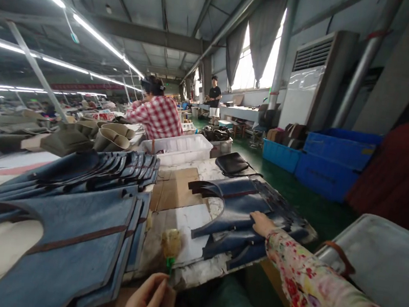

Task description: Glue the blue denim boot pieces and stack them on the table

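Observation:
My right hand (262, 224) reaches out to a stack of dark blue leather panels (240, 207) with curved cut-outs. Its fingers are bent against the right part of the top panel and seem to pinch it. Low in the middle is my left hand (147, 299), closed with thumb and fingers pressed together; whatever they hold is hidden. Just beyond it stands a small yellowish bottle (171, 243) with a green tip. A larger pile of blue panels with brown strips (80, 238) spreads over the left side, its pieces overlapping.
Cardboard (174, 189) and a black pouch (233, 163) lie on the worn table. Behind is a white bin (179, 148). A person in a checked shirt (160, 119) sits ahead; another person (214, 98) stands farther off. Blue crates (328, 167) and a grey lidded box (379, 267) stand right.

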Demonstrator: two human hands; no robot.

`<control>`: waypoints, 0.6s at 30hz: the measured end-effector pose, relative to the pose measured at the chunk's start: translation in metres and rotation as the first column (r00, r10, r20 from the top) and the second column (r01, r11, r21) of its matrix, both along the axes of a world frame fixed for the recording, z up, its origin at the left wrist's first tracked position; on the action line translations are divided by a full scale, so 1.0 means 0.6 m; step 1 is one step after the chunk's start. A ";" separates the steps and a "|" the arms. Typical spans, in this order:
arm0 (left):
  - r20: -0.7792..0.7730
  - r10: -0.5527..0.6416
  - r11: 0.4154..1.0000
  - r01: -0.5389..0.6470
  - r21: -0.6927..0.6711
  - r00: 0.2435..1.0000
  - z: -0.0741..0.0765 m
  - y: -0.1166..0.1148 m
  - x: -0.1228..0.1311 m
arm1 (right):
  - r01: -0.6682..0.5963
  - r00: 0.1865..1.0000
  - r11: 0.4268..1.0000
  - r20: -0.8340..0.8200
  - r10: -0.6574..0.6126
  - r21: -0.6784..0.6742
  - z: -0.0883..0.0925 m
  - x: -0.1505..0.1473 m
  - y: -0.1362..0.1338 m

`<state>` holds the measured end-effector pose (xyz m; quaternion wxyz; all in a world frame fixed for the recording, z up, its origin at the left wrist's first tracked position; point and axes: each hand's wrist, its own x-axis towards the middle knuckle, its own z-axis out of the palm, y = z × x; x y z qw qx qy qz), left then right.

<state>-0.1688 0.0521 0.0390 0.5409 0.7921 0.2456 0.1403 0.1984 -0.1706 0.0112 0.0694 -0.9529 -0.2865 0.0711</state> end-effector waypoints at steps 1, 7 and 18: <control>0.007 0.011 1.000 -0.011 0.024 1.000 -0.005 0.000 0.004 | 0.015 1.000 1.000 0.005 -0.015 0.008 -0.003 0.003 0.005; 0.092 0.141 0.989 -0.145 0.040 0.986 0.003 -0.028 -0.002 | 0.049 0.994 0.995 0.089 -0.056 0.083 0.056 0.034 0.030; 0.131 0.104 0.989 -0.117 0.090 0.986 0.028 -0.056 -0.003 | -0.232 0.729 0.923 0.683 -0.044 0.306 0.551 0.052 0.087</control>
